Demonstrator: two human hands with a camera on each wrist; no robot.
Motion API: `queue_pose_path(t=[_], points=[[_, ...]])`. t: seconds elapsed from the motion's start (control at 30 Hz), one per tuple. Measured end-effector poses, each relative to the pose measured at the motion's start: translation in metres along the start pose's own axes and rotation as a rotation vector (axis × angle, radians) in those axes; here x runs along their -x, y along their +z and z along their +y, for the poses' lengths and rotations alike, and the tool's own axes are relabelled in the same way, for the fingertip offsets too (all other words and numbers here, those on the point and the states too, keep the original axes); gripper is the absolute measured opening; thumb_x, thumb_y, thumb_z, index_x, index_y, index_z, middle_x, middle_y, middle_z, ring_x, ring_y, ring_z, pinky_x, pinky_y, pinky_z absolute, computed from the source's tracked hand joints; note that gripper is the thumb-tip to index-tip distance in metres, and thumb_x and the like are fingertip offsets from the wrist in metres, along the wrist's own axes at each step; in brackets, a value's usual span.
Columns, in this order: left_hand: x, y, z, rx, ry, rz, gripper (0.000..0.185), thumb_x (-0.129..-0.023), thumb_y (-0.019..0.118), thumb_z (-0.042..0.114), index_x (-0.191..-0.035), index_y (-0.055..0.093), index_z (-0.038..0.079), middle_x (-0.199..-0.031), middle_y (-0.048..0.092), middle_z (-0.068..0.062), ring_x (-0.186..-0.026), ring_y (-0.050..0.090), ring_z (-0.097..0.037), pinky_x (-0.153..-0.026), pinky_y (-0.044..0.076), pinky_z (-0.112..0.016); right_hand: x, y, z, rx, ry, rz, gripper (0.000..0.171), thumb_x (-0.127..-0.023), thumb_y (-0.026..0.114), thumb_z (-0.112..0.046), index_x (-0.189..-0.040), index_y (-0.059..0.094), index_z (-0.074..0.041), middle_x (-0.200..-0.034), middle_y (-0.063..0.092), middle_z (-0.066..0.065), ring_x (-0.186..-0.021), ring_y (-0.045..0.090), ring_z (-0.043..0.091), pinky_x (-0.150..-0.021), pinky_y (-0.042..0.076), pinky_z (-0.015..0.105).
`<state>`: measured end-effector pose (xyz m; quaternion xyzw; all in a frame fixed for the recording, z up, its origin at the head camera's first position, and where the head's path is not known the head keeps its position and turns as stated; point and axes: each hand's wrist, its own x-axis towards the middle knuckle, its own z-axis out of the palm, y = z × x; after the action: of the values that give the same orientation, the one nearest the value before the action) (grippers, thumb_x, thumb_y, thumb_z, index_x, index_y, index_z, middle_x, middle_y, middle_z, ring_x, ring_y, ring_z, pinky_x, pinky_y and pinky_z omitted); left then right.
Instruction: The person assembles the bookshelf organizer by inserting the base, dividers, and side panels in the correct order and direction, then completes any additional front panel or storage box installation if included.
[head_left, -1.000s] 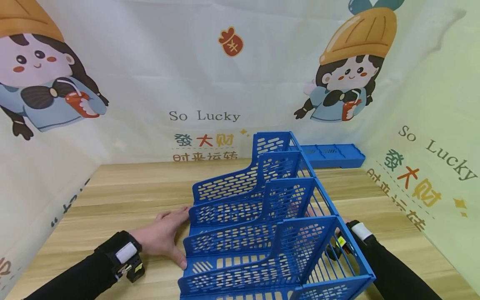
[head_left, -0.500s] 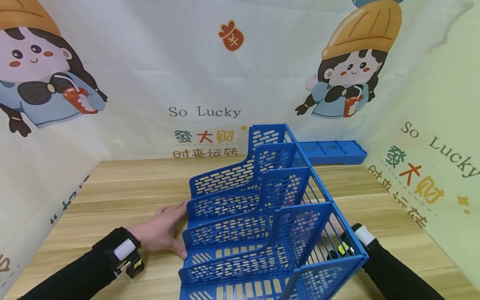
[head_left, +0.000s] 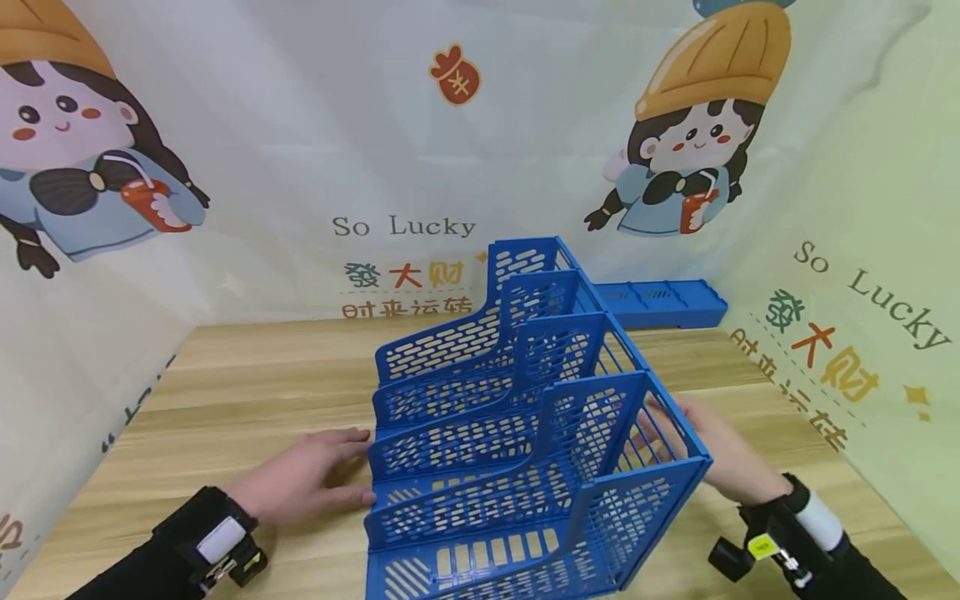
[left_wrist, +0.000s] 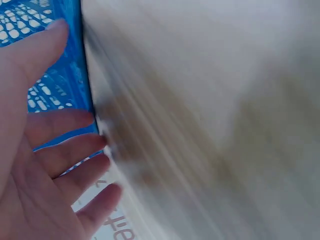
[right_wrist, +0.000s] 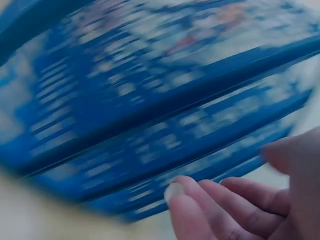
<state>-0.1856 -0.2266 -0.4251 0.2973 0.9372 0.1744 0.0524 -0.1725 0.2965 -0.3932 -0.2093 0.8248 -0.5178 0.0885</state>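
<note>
A blue plastic file rack (head_left: 553,421), with perforated dividers and several slots, stands on the table with its low ends toward the left. My left hand (head_left: 300,479) lies at those low ends, fingers stretched out and thumb apart; in the left wrist view its fingertips (left_wrist: 80,117) come right at the rack's blue edge. On the right, behind the rack's barred back, is my right hand (head_left: 723,450), its fingers partly seen through the bars. The right wrist view has its fingers (right_wrist: 240,205) loosely bent beside the blurred rack, with nothing between them and the thumb.
A long, low blue plastic piece (head_left: 663,304) lies at the back right against the printed cloth (head_left: 525,150). That cloth walls in the back and both sides of the wooden table (head_left: 277,375). Both wrists wear black straps with small cameras.
The rack has turned a little, its back swinging away from the right and its near end showing more. My right hand has drawn out from behind it; my left has shifted slightly nearer.
</note>
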Motion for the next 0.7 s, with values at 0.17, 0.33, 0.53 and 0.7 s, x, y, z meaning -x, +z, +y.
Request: queue_pose_path(t=[0.17, 0.33, 0.53, 0.7], points=[[0.011, 0.001, 0.004, 0.009, 0.084, 0.016, 0.056, -0.105, 0.072, 0.051, -0.14, 0.075, 0.007, -0.147, 0.071, -0.019, -0.135, 0.068, -0.042, -0.111, 0.055, -0.064, 0.002, -0.013, -0.076, 0.012, 0.026, 0.072, 0.061, -0.122, 0.031, -0.042, -0.161, 0.048, 0.001, -0.135, 0.073, 0.025, -0.097, 0.08, 0.022, -0.071, 0.067, 0.041], [0.015, 0.003, 0.011, 0.008, 0.125, 0.021, 0.047, -0.108, 0.069, 0.048, -0.134, 0.079, 0.01, -0.135, 0.079, -0.006, -0.125, 0.075, -0.029, -0.106, 0.061, -0.054, 0.003, -0.009, -0.102, 0.043, -0.004, -0.038, 0.051, -0.12, 0.043, -0.032, -0.16, 0.05, -0.003, -0.131, 0.076, 0.024, -0.095, 0.081, 0.024, -0.079, 0.069, 0.041], [0.014, 0.005, 0.016, 0.008, 0.118, 0.051, 0.045, -0.11, 0.068, 0.045, -0.136, 0.077, 0.009, -0.133, 0.08, -0.003, -0.125, 0.076, -0.027, -0.106, 0.061, -0.052, 0.004, 0.002, -0.098, -0.021, -0.045, 0.03, 0.044, -0.12, 0.042, -0.028, -0.148, 0.061, 0.001, -0.117, 0.081, 0.014, -0.088, 0.081, 0.021, -0.082, 0.068, 0.037], [0.015, 0.004, 0.014, 0.016, 0.074, 0.077, 0.043, -0.11, 0.068, 0.042, -0.136, 0.077, 0.009, -0.135, 0.079, -0.006, -0.126, 0.075, -0.03, -0.107, 0.06, -0.054, 0.0, 0.011, -0.098, -0.005, -0.059, 0.11, 0.043, -0.12, 0.044, -0.031, -0.132, 0.069, 0.001, -0.106, 0.08, 0.01, -0.083, 0.079, 0.025, -0.079, 0.066, 0.037]])
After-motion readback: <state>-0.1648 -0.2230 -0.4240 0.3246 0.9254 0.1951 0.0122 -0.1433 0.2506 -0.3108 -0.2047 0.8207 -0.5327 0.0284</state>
